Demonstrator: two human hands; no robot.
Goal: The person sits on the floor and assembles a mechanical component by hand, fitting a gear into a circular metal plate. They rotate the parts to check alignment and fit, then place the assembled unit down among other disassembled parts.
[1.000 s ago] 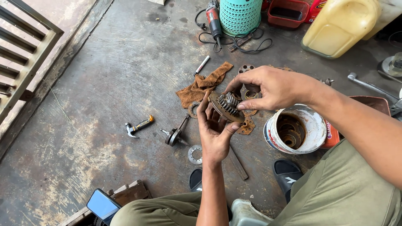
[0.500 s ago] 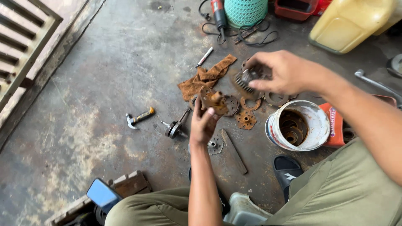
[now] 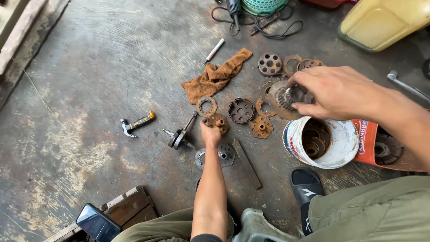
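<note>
My left hand [image 3: 209, 133] reaches down to the concrete floor, its fingers closed on a small rusty round hub [image 3: 219, 121] that rests there. My right hand [image 3: 337, 92] is higher and to the right. It grips a rusty geared clutch disc [image 3: 283, 99] by its rim, just over the near edge of a white bucket [image 3: 345, 143] that holds more rusty round parts. Between the two hands, several rusty plates lie flat on the floor, among them a dark hub [image 3: 241, 110] and a worn friction plate [image 3: 261, 127].
A brown rag [image 3: 217, 75], a marker [image 3: 214, 50], a small hammer [image 3: 136, 124], a crankshaft [image 3: 181, 135] and a flat metal bar [image 3: 247, 163] lie around. A yellow jerrycan [image 3: 380, 20] stands far right, a phone [image 3: 96, 222] sits on a wooden crate, and a black sandal [image 3: 305, 184] is near my knee.
My hands held the clutch assembly together, then came apart. The left went down to the floor with the small hub, and the right carried the geared disc rightwards over the bucket.
</note>
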